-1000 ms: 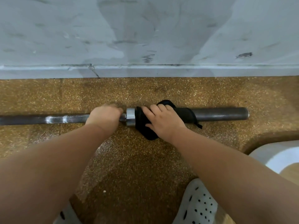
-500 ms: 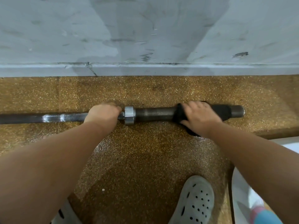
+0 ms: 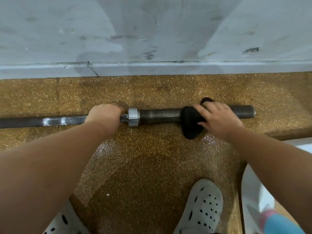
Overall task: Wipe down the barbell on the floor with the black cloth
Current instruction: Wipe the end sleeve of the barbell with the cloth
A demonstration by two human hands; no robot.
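Barbell [image 3: 160, 114] lying on floor [image 3: 152, 166] | left hand [image 3: 105, 114] gripping shaft [image 3: 50, 120] just left of collar [image 3: 133, 115] | right hand [image 3: 217, 118] wrapping black cloth [image 3: 190, 125] round sleeve [image 3: 243, 111], well right of collar | progress: sleeve wipe apparently under way, long shaft left of collar likely remaining

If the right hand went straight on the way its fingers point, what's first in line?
The right hand grips the black cloth on the barbell, fingers aimed up-left. Beyond them lies bare floor, then probably the wall's base ledge.

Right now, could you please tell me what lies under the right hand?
Under the right hand lies the black cloth, draped over the barbell. The bar surface beneath them is hidden.
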